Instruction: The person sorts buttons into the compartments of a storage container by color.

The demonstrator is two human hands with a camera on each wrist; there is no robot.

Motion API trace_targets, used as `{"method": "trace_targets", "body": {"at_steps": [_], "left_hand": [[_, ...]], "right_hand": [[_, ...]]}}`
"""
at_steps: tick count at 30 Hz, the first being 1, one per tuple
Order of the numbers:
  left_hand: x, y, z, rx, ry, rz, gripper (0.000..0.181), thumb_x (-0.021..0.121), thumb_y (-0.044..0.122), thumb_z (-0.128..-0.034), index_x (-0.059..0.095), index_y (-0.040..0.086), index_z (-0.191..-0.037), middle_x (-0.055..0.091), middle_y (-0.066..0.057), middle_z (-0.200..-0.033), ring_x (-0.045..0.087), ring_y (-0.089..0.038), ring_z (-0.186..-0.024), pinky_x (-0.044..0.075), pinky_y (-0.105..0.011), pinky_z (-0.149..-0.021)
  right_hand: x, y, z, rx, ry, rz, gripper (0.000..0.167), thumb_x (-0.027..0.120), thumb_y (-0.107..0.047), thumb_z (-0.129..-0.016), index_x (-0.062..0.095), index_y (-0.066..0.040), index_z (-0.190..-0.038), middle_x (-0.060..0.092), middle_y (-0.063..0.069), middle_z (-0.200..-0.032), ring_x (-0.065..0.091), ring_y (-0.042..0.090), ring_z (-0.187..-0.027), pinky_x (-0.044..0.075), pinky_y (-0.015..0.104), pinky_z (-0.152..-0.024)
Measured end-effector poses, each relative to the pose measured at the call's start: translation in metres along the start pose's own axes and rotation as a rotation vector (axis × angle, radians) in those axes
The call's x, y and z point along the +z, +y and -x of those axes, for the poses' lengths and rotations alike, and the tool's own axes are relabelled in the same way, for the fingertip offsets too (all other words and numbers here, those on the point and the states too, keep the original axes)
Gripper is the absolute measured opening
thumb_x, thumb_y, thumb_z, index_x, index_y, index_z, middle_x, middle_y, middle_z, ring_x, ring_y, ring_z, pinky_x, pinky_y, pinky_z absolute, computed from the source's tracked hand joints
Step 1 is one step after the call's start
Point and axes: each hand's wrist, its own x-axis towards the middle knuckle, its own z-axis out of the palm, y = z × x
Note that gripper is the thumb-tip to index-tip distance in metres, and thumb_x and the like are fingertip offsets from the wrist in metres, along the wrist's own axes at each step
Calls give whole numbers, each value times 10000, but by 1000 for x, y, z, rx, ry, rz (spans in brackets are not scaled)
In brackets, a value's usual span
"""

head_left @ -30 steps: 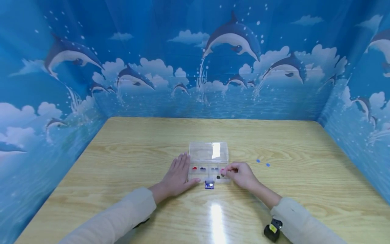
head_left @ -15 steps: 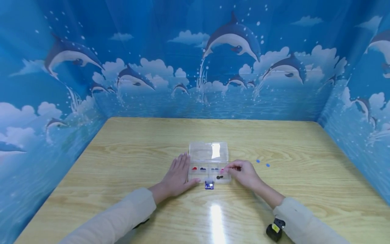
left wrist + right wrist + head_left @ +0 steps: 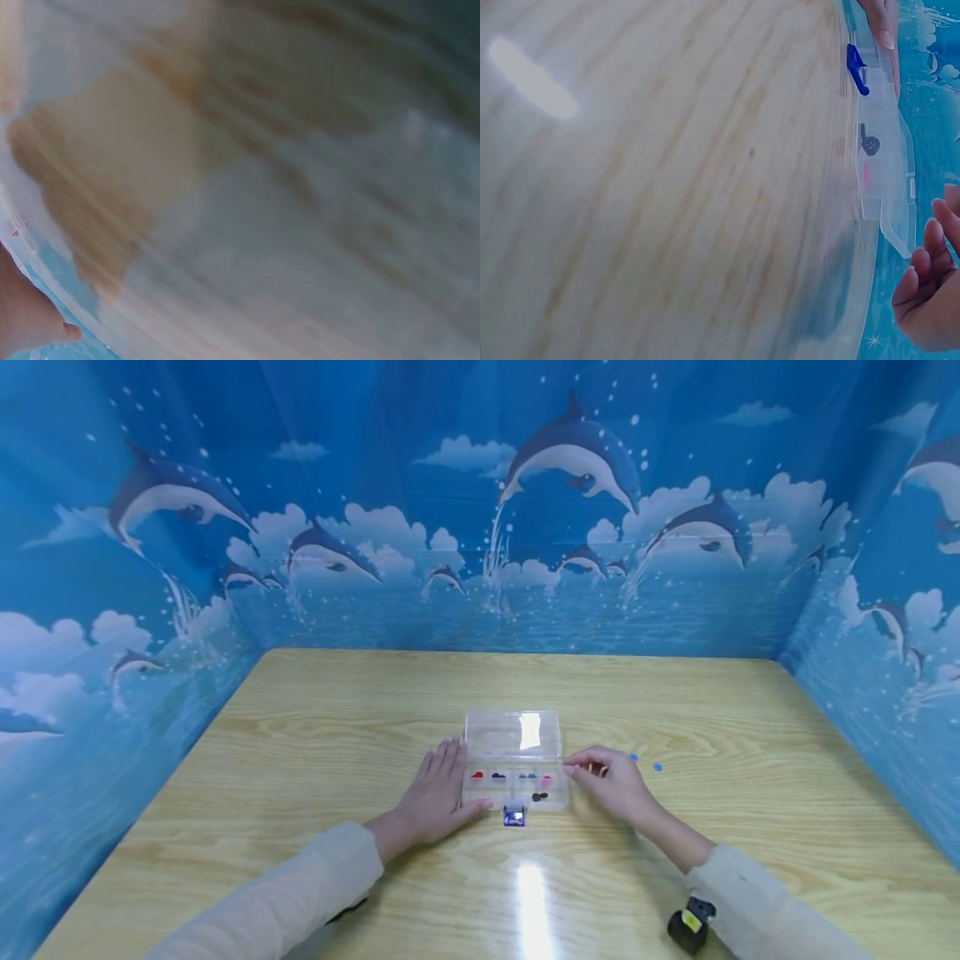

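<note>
A clear compartment box (image 3: 487, 794) lies with its lid (image 3: 493, 735) laid back. My left hand (image 3: 441, 795) rests flat along its left side, thumb at the front edge. Beside the right side is my right hand (image 3: 611, 783), fingers loosely bent; the right wrist view shows nothing between them. Black buttons (image 3: 539, 797) lie in the front right compartment; one shows holes in the right wrist view. The back row holds red (image 3: 477, 774), dark (image 3: 498, 776), greyish (image 3: 527, 776) and pink pieces (image 3: 547, 781). A blue latch (image 3: 513, 817) hangs at the front.
Two small blue discs (image 3: 657, 767) lie on the wooden table (image 3: 337, 710), right of the box and beyond my right hand. A dolphin-print curtain (image 3: 450, 510) encloses the table's back and sides. A black device (image 3: 688, 930) is at the right sleeve.
My right hand has drawn back rightward from over the box to just outside its right side. The pink pieces and black buttons are now uncovered. The left hand has stayed put.
</note>
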Motion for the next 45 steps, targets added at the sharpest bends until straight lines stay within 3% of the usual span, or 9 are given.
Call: {"method": "trace_targets", "body": {"at_steps": [20, 27, 36, 45], "left_hand": [[-1, 0, 0, 5, 9, -1, 931, 326, 656, -898, 32, -10, -1478, 16, -200, -1553, 26, -342, -1441, 59, -466, -1177], [0, -1, 0, 8, 6, 1, 935, 319, 661, -896, 27, -10, -1478, 10, -200, -1552, 22, -343, -1441, 57, -468, -1176], [1, -1, 0, 14, 16, 5, 930, 321, 657, -897, 36, -10, -1479, 19, -203, -1552, 29, -349, -1440, 65, -475, -1175], [2, -2, -1, 19, 20, -6, 928, 320, 653, -900, 36, -17, -1476, 23, -209, -1550, 35, -353, -1439, 69, -475, -1173]], "right_hand": [[-17, 15, 2, -64, 55, 74, 182, 678, -82, -814, 694, 13, -968, 627, 60, -800, 492, 50, -717, 439, 190, -647], [-25, 20, 5, -63, 57, 142, 267, 699, -160, -815, 686, -25, -1045, 631, 60, -851, 501, 102, -778, 427, 205, -673], [-39, 30, 3, -110, 76, 230, 320, 730, -171, -790, 679, -19, -1067, 640, 81, -856, 494, 168, -800, 390, 205, -616], [-50, 37, -1, -103, 90, 244, 372, 737, -155, -780, 657, 2, -1107, 641, 117, -861, 517, 193, -810, 427, 216, -653]]}}
